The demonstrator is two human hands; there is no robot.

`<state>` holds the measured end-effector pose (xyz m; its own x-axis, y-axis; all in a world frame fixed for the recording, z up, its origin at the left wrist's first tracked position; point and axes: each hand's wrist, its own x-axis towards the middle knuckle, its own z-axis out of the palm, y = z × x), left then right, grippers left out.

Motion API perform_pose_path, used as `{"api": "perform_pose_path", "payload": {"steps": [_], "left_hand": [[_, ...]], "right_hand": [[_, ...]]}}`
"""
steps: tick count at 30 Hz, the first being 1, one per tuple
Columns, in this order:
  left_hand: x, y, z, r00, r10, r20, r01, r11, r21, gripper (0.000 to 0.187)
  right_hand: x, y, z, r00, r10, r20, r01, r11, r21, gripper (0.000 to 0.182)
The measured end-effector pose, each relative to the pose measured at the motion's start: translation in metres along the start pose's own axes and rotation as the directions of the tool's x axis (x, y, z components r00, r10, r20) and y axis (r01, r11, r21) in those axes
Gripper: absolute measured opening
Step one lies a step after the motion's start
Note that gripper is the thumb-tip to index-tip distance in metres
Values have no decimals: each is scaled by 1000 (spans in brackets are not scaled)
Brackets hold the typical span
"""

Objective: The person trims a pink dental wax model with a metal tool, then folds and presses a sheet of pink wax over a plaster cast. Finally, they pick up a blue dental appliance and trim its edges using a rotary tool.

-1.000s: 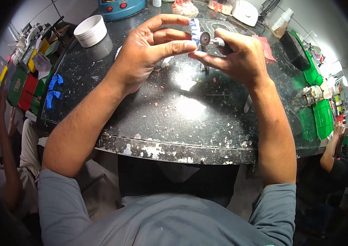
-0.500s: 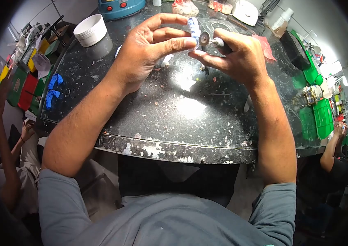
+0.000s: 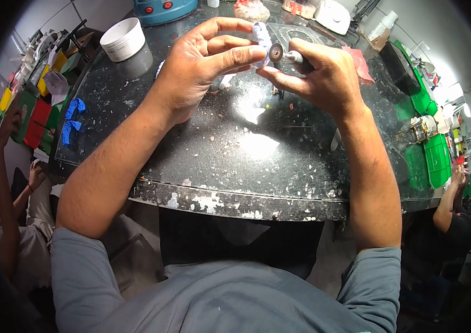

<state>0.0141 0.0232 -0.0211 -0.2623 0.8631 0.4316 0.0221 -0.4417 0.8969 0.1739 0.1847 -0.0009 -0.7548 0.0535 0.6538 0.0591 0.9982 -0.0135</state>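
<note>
My left hand (image 3: 199, 69) pinches a small white-and-blue piece (image 3: 262, 39), which looks like a dental cast, between thumb and fingers. Its far side is hidden and its exact kind is hard to make out. A rotary handpiece (image 3: 296, 59) is gripped in my right hand (image 3: 324, 75), with a round cutting disc (image 3: 276, 53) at its tip. The disc stands right beside the right edge of the piece; whether it touches cannot be told. My right thumb reaches toward the lower end of the piece. Both hands are raised over the black worktop (image 3: 208, 161).
A white tub (image 3: 123, 40) and a blue machine with red buttons (image 3: 163, 11) stand at the back left. Blue scraps (image 3: 72, 119) lie on the left. A pink sheet (image 3: 359, 64) and green trays (image 3: 437, 160) are on the right. Other people sit at both sides.
My hands hold nearly the same pose, with the white-and-blue piece turned very slightly beside the disc. The person at the left has shifted an arm.
</note>
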Motion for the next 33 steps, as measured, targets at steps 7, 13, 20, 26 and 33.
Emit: {"api": "perform_pose_path", "payload": {"steps": [7, 13, 20, 26, 33], "left_hand": [[-1, -2, 0, 999, -23, -25, 23, 1000, 13, 41], [17, 11, -32, 957, 45, -286, -78, 992, -104, 35], [16, 5, -41, 980, -27, -198, -9, 984, -176, 34], [-2, -6, 5, 974, -228, -6, 221, 949, -223, 32], [-2, 3, 1, 980, -194, -44, 179, 956, -231, 34]], "right_hand": [[0, 0, 1, 999, 25, 34, -25, 999, 24, 50], [2, 9, -1, 975, 107, -193, -31, 933, 359, 49], [-1, 12, -6, 980, 109, -167, -71, 973, 219, 45], [0, 0, -7, 994, 80, -80, -62, 977, 204, 43], [-1, 4, 1, 1000, -4, -25, 10, 967, 254, 46]]}}
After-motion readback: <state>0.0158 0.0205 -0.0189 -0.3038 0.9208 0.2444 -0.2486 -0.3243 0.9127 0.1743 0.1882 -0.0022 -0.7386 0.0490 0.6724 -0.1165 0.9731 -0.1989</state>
